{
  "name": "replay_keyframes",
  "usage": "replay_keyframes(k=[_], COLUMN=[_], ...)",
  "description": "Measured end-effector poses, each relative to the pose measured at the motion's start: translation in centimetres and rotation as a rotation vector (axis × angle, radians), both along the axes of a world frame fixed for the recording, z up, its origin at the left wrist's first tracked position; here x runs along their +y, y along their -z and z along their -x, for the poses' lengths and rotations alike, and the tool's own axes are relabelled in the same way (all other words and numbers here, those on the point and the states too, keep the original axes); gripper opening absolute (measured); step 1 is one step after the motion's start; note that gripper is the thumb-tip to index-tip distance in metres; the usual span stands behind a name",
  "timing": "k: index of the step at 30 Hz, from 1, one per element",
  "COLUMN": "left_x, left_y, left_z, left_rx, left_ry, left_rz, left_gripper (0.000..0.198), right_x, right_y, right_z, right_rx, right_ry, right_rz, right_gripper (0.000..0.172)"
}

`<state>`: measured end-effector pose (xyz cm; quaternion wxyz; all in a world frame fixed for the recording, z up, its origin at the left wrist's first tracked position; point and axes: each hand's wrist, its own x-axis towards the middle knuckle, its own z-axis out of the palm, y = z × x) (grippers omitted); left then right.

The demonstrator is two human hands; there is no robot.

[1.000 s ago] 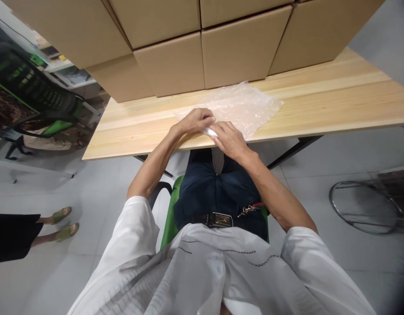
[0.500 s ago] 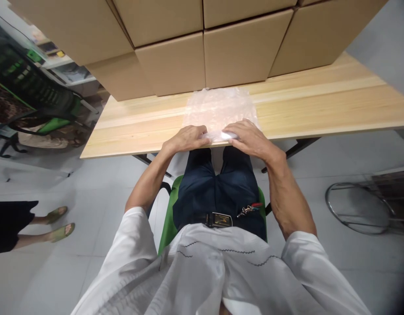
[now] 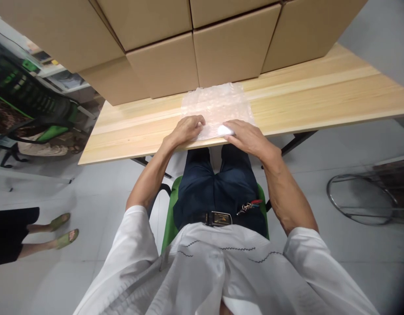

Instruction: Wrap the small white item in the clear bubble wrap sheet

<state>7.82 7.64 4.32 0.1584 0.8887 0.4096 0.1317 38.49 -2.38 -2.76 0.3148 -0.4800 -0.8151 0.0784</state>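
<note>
Evidently, in the head view, the right hand was closed around a small, smooth white object, which lay near the front edge of the counter, on a clear, crinkled plastic sheet. The left hand was loosely curled, its fingertips over the sheet's near left part; whether it pinched the plastic could not be told. The rectangular metal belt buckle bore a gold-coloured mark, too small to read, and a bunch of metal keys with a red piece hung beside it.

The pale wood-grain counter ran across in front of the person, on dark legs. Plain brown cardboard boxes stood stacked along its far side, just beyond the sheet. The person sat on a green chair over a grey tiled floor. To the right stood a round metal-framed stool; to the left, a black mesh office chair with green parts and another person's feet in olive-green sandals.
</note>
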Motion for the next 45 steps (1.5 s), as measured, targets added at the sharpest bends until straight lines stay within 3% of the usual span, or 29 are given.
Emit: replay_keyframes(k=[4,8,12,15,18,21,31,35,38,45], left_x=[0.0,-1.4,-3.6,-4.6,-4.6,-4.2,-3.6,-2.7,-1.7,-0.3], left_y=[0.1,0.2,1.8,4.1,5.8,6.2,3.5,1.8,0.7,-1.3], left_z=[0.1,0.7,-0.4,-2.2,-3.4,-3.8,-4.0,-4.0,-4.2,-3.0], left_rx=[0.094,0.180,0.059,-0.051,-0.143,-0.176,0.055,0.042,0.039,-0.055], left_ry=[0.008,-0.024,0.196,0.353,0.333,0.286,0.190,0.199,0.136,0.105], left_rz=[-0.060,-0.250,-0.428,-0.404,-0.327,-0.278,-0.268,-0.175,-0.110,0.045], left_gripper=[0.033,0.033,0.032,0.039,0.046,0.049,0.047,0.041,0.036,0.025], right_x=[-0.2,-0.7,-1.1,-1.0,-0.9,-0.8,0.3,1.3,2.0,2.6], right_y=[-0.5,-1.2,-1.3,-1.2,-1.0,-0.9,-0.5,-1.1,-2.0,-2.2], right_z=[-0.3,-0.4,-0.2,-0.2,-0.2,-0.2,-1.4,-2.4,-2.9,-3.3], right_rx=[-0.070,-0.130,-0.129,-0.118,-0.111,-0.105,-0.093,-0.041,0.044,0.133], right_ry=[0.037,0.056,0.044,0.026,0.017,0.023,0.093,0.086,0.084,0.253], right_rz=[0.032,0.067,0.039,0.019,0.004,-0.007,0.019,0.035,0.078,0.076], right_gripper=[0.057,0.060,0.057,0.054,0.055,0.057,0.063,0.057,0.049,0.036])
